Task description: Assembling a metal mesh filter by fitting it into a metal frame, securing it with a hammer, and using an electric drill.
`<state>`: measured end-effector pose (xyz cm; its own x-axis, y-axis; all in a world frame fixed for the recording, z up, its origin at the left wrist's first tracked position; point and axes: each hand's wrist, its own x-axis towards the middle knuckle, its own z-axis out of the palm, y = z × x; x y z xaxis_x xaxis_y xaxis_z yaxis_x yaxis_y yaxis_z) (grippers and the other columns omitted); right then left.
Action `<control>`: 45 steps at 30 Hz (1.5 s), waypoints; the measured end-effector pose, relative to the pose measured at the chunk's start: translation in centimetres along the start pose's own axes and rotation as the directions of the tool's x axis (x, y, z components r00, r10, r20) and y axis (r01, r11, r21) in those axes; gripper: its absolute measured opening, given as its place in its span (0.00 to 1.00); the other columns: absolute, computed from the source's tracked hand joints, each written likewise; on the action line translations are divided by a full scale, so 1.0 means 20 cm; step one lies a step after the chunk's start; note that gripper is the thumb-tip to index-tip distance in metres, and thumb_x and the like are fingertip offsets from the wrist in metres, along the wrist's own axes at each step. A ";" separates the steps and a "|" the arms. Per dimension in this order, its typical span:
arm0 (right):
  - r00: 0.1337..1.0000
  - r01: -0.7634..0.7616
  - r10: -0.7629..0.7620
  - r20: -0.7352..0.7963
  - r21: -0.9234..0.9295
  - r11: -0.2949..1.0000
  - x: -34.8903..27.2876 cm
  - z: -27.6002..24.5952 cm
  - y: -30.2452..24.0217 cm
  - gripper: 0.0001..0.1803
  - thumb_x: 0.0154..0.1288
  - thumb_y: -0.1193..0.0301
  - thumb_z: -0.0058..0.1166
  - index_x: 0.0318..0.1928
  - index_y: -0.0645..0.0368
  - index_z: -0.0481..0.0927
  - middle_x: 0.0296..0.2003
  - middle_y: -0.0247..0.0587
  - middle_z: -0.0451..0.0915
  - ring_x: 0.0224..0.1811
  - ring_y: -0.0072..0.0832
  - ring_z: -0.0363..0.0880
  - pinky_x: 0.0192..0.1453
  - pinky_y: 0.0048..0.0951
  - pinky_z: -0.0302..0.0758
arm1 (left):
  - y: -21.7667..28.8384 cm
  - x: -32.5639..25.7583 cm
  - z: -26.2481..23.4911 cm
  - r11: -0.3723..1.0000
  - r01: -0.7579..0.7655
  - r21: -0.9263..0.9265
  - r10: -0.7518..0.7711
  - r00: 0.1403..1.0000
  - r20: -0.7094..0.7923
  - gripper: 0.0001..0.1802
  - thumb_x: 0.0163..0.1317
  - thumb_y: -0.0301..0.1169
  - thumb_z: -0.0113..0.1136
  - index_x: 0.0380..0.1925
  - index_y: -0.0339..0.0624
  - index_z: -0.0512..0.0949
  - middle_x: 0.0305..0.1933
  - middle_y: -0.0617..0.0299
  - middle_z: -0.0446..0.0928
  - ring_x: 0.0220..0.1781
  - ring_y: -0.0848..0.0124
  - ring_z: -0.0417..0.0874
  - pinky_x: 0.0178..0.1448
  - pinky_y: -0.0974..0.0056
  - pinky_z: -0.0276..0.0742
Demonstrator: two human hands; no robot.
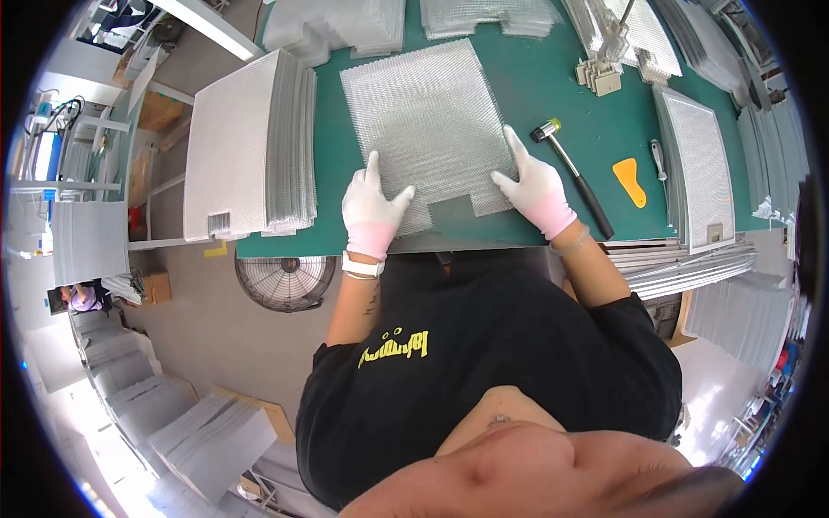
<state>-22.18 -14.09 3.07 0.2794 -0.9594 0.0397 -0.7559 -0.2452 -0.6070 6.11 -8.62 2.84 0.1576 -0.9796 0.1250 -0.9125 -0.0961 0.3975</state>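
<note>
we stand in a workroom with a grey floor [199, 337], at the near edge of a green table [535, 78]. a round fan [286, 282] sits below it, to our left.

a mesh sheet [432, 112] is right in front of us, turned a little askew, with a notch in its near edge. our left hand [374, 205] is at the sheet's lower left side, the forefinger pointing away from us and the thumb reaching inward over the mesh, the two wide apart. our right hand [537, 192] is at the lower right side, its forefinger along the edge and its thumb turned in, also wide apart. we cannot tell whether the other fingers grip the sheet. both hands wear white gloves with pink cuffs.

just beside our right hand lies a hammer [580, 183] with a black handle, then a yellow scraper [630, 183] and a slim tool [659, 160] with a pale handle. farther right, a framed panel [701, 164] leans at a slant. a tall stack [233, 142] of panels stands at the left, near the sheet but apart from it.
</note>
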 end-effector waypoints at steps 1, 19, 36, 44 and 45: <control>1.000 0.019 -0.019 -0.007 -0.065 0.998 0.00 0.04 0.04 0.44 0.64 0.58 0.62 0.77 0.53 0.58 0.32 0.52 0.82 0.35 0.49 0.83 0.41 0.44 0.79 | -0.01 0.00 0.01 1.000 -0.003 -0.002 0.003 1.000 0.004 0.48 0.52 0.49 0.75 0.69 0.34 0.67 0.50 0.47 0.78 0.52 0.51 0.81 0.57 0.53 0.79; 0.994 0.105 -0.108 -0.015 -0.126 0.986 0.00 0.09 0.08 0.34 0.67 0.53 0.58 0.69 0.54 0.68 0.39 0.48 0.81 0.42 0.46 0.82 0.46 0.43 0.79 | -0.08 0.02 0.07 1.000 -0.007 -0.009 0.008 1.000 0.015 0.49 0.50 0.49 0.75 0.68 0.34 0.68 0.50 0.46 0.78 0.52 0.50 0.81 0.56 0.53 0.79; 0.881 -0.204 -0.113 -0.459 -0.586 0.784 0.58 -0.58 0.95 0.31 0.57 0.68 0.62 0.64 0.45 0.76 0.63 0.42 0.76 0.62 0.46 0.76 0.66 0.43 0.76 | -0.09 0.16 -0.02 0.962 -0.211 0.171 0.163 0.953 0.256 0.48 0.47 0.55 0.74 0.70 0.58 0.70 0.80 0.52 0.55 0.81 0.40 0.48 0.82 0.37 0.38; 0.945 -0.028 -0.212 -0.250 -0.706 0.708 0.56 -0.68 1.06 0.28 0.57 0.62 0.68 0.59 0.48 0.76 0.66 0.38 0.73 0.67 0.41 0.72 0.69 0.39 0.72 | 0.05 -0.17 -0.10 0.965 -0.172 0.197 0.137 0.974 0.183 0.48 0.46 0.51 0.76 0.69 0.53 0.70 0.75 0.47 0.61 0.80 0.41 0.53 0.81 0.33 0.39; 0.945 -0.022 -0.214 -0.245 -0.704 0.709 0.57 -0.68 1.09 0.28 0.57 0.62 0.68 0.59 0.48 0.76 0.66 0.38 0.73 0.67 0.41 0.72 0.69 0.39 0.72 | 0.07 -0.19 -0.10 0.961 -0.195 0.196 0.193 0.981 0.027 0.49 0.46 0.49 0.77 0.69 0.51 0.69 0.74 0.47 0.62 0.79 0.41 0.54 0.80 0.32 0.40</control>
<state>-43.48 -32.34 1.21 0.2810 -0.8887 0.3624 -0.9595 -0.2513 0.1276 4.94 -4.62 4.74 -0.0318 -0.9841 0.1749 -0.9817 0.0636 0.1792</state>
